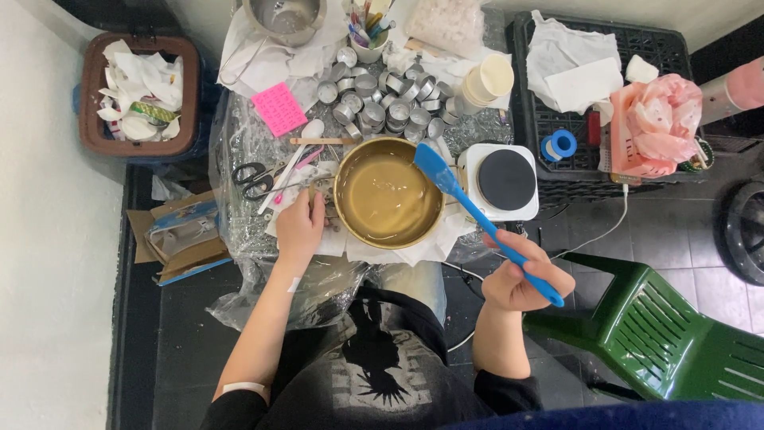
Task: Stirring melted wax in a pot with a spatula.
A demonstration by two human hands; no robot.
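**Spatula raised over the pot, other hand at its rim**

I see my right hand (521, 275) closed around the handle of a blue spatula (477, 219), low and to the right of the table (239, 143). The spatula slants up and left, its blade over the right rim of the gold-coloured pot (387, 193), which holds a pale, cloudy liquid. I cannot tell whether the blade touches the rim or hangs just above it.

My left hand (300, 225) rests just beside the pot's left edge, fingers curled down onto the plastic-covered table. What they grip, if anything, is hidden under the hand, so I cannot say whether it holds something.

Just right of the pot sits a white hotplate (503, 181). Beyond the pot lies a cluster of small metal cups (382, 99), with black scissors (259, 178) to the left. The pot's handle, if any, is not visible.
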